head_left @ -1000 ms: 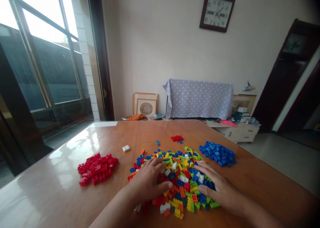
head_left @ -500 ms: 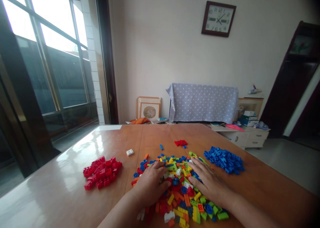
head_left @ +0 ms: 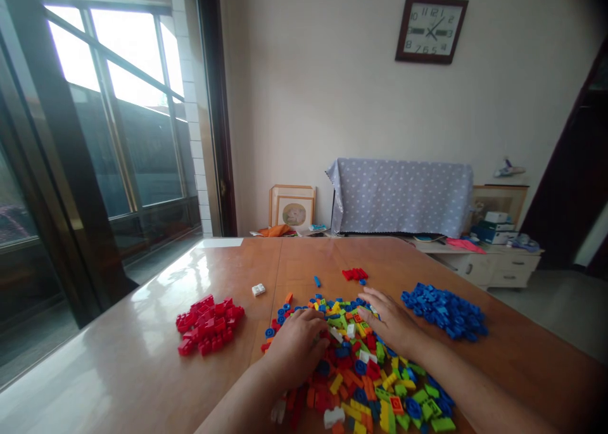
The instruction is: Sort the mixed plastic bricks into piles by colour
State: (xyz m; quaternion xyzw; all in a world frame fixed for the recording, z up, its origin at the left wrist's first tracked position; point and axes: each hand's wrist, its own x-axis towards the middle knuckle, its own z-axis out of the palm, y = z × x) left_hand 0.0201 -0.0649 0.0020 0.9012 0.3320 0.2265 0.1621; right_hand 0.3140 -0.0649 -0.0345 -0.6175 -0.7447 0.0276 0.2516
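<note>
A spread pile of mixed toy building bricks (head_left: 351,377) in red, orange, yellow, green, blue and white lies on the table in front of me. My left hand (head_left: 299,345) rests over the pile's left side, its fingers curled down and the thumb close to them. Whatever is under those fingertips is hidden. Over the far right part of the pile reaches my right hand (head_left: 389,320), open, with its fingers stretched out and no brick visible in it. Small blue wheel-like pieces (head_left: 360,367) lie among the bricks.
On the wooden table (head_left: 156,389), a heap of red bricks (head_left: 209,325) sits left and a heap of blue bricks (head_left: 444,310) right. Farther back are a white brick (head_left: 258,289), a blue piece (head_left: 317,281) and a short row of red bricks (head_left: 354,274).
The view has turned slightly left, so things sit farther right. My left fingers have curled closer to the thumb. My right hand has shifted toward the pile's far edge.
</note>
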